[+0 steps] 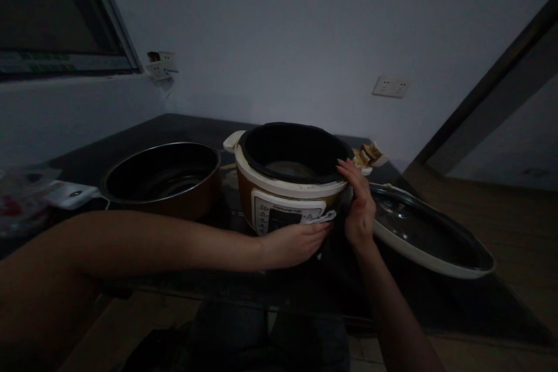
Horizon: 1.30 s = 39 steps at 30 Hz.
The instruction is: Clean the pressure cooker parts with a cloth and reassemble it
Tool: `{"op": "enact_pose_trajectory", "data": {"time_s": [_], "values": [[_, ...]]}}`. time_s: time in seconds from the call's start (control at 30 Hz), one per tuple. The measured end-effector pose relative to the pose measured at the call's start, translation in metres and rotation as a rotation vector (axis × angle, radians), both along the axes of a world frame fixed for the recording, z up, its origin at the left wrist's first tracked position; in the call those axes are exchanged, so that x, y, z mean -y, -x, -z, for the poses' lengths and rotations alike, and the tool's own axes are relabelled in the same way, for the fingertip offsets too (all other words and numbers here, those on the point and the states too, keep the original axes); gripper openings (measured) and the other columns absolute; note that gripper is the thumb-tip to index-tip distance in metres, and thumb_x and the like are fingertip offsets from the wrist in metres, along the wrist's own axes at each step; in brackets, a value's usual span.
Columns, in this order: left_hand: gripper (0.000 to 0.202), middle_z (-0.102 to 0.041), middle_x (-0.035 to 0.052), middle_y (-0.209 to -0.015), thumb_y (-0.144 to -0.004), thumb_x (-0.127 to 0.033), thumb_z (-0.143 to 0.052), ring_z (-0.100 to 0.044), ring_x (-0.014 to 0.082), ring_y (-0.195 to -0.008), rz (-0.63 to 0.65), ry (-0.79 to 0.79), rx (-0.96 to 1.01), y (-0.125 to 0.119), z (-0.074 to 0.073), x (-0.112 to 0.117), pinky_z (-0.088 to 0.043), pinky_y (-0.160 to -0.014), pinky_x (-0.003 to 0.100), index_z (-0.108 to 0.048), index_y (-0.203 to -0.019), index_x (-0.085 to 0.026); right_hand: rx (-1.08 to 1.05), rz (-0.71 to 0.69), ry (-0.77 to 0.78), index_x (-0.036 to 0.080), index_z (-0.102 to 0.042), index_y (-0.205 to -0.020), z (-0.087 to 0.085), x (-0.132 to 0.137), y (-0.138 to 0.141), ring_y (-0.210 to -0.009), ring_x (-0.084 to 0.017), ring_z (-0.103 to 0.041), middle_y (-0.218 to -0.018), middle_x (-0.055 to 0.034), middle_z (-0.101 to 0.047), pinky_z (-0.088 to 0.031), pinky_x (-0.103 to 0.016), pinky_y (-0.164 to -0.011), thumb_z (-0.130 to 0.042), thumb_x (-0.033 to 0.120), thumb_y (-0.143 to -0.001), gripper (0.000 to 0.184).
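An electric pressure cooker [286, 190] with a white rim and a front control panel stands lidless on the dark table. Its dark inner pot [296, 151] sits inside. Across the front of the cooker reaches my left hand [296, 245], closed on a white cloth [322, 218] pressed to the lower right of the panel. My right hand [360, 203] grips the cooker's right side, fingertips at the rim. Beside that hand is the cooker's lid [429, 232], lying with its dark underside up.
To the left is a wide dark pan [163, 177] with a white handle. A clear plastic bag [21, 200] lies at the far left edge. Behind the table [192, 124] is a wall with sockets [390, 87]. A brownish object [368, 155] shows by the cooker's right handle. The light is dim.
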State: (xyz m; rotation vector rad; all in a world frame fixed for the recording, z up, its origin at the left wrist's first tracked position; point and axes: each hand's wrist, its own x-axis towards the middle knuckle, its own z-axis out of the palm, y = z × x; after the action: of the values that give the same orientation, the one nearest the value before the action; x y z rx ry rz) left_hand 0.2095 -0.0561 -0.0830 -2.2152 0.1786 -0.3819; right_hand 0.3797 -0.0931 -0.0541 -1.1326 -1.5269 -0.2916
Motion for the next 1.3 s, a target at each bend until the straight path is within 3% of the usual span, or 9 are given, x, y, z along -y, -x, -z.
{"op": "enact_pose_trajectory", "data": {"time_s": [0.17, 0.53, 0.6, 0.7, 0.8, 0.9, 1.03, 1.13, 1.3], "values": [[0.04, -0.064, 0.0046, -0.129, -0.087, -0.01, -0.042, -0.052, 0.0142, -0.126, 0.091, 0.031, -0.014, 0.002, -0.005, -0.006, -0.031, -0.115, 0.028, -0.066, -0.119, -0.015, 0.013, 0.005, -0.002, 0.027, -0.054, -0.128, 0.002, 0.0, -0.003, -0.133, -0.027, -0.045, -0.134, -0.0072, -0.058, -0.032, -0.051, -0.109, -0.015, 0.054, -0.097, 0.057], [0.065, -0.02, -0.0192, -0.156, -0.086, -0.004, -0.039, -0.012, -0.0019, -0.143, 0.087, -0.038, -0.154, 0.103, -0.015, -0.065, -0.032, -0.109, 0.013, -0.043, -0.139, -0.04, 0.007, 0.018, -0.019, 0.026, -0.055, -0.129, 0.002, -0.001, 0.0, -0.134, -0.028, -0.044, -0.134, -0.0088, -0.057, -0.031, -0.054, -0.109, -0.015, 0.055, -0.097, 0.059], [0.068, -0.02, -0.0219, -0.155, -0.085, 0.0, -0.033, -0.009, -0.0042, -0.142, 0.074, 0.09, -0.226, 0.115, -0.022, -0.079, -0.031, -0.109, 0.012, -0.042, -0.139, -0.041, -0.004, 0.01, -0.036, 0.026, -0.055, -0.128, 0.001, -0.002, 0.003, -0.133, -0.029, -0.045, -0.133, -0.0087, -0.057, -0.03, -0.055, -0.11, -0.016, 0.054, -0.097, 0.057], [0.072, -0.033, -0.0212, -0.15, -0.088, 0.001, -0.025, -0.021, -0.0049, -0.139, -0.047, 0.498, -0.403, 0.124, -0.038, -0.091, -0.026, -0.111, 0.013, -0.035, -0.141, -0.045, -0.005, 0.028, -0.048, 0.027, -0.056, -0.128, 0.001, -0.003, 0.005, -0.133, -0.029, -0.045, -0.132, -0.0085, -0.058, -0.028, -0.055, -0.111, -0.017, 0.052, -0.098, 0.055], [0.07, -0.042, -0.0177, -0.146, -0.09, 0.0, -0.022, -0.031, -0.0025, -0.136, -0.068, 0.729, -0.44, 0.117, -0.055, -0.089, -0.023, -0.113, 0.015, -0.028, -0.143, -0.046, 0.001, 0.029, -0.063, 0.026, -0.056, -0.128, 0.0, -0.003, 0.007, -0.132, -0.029, -0.045, -0.132, -0.0091, -0.058, -0.028, -0.056, -0.111, -0.019, 0.051, -0.098, 0.054], [0.061, -0.039, -0.0145, -0.148, -0.093, -0.004, -0.024, -0.028, -0.002, -0.139, 0.158, 0.566, -0.281, 0.098, -0.07, -0.081, -0.023, -0.115, 0.018, -0.035, -0.142, -0.039, 0.006, 0.028, -0.063, 0.024, -0.056, -0.128, 0.001, -0.004, 0.006, -0.132, -0.03, -0.045, -0.131, -0.0102, -0.058, -0.028, -0.056, -0.111, -0.02, 0.052, -0.098, 0.055], [0.044, -0.05, -0.0038, -0.143, -0.095, -0.016, -0.035, -0.037, 0.0056, -0.137, 0.39, 0.427, -0.142, 0.072, -0.085, -0.067, -0.03, -0.114, 0.022, -0.054, -0.133, -0.029, 0.004, 0.018, -0.085, 0.023, -0.056, -0.128, 0.003, -0.006, 0.004, -0.132, -0.03, -0.045, -0.13, -0.0097, -0.059, -0.027, -0.057, -0.111, -0.018, 0.055, -0.098, 0.058], [0.042, -0.051, 0.0027, -0.142, -0.095, -0.014, -0.035, -0.042, 0.0121, -0.135, 0.384, 0.324, -0.076, 0.055, -0.086, -0.053, -0.031, -0.115, 0.027, -0.057, -0.131, -0.018, -0.018, -0.013, -0.093, 0.023, -0.057, -0.128, 0.004, -0.008, 0.003, -0.132, -0.029, -0.045, -0.131, -0.0087, -0.059, -0.027, -0.056, -0.111, -0.018, 0.055, -0.098, 0.059], [0.04, -0.061, 0.0074, -0.132, -0.092, -0.01, -0.036, -0.054, 0.0163, -0.125, 0.206, 0.211, 0.143, 0.014, -0.07, -0.022, -0.036, -0.111, 0.029, -0.063, -0.122, -0.01, -0.055, -0.052, -0.073, 0.025, -0.058, -0.127, 0.002, -0.004, 0.002, -0.133, -0.028, -0.045, -0.132, -0.0065, -0.059, -0.028, -0.055, -0.111, -0.018, 0.054, -0.098, 0.057]]}}
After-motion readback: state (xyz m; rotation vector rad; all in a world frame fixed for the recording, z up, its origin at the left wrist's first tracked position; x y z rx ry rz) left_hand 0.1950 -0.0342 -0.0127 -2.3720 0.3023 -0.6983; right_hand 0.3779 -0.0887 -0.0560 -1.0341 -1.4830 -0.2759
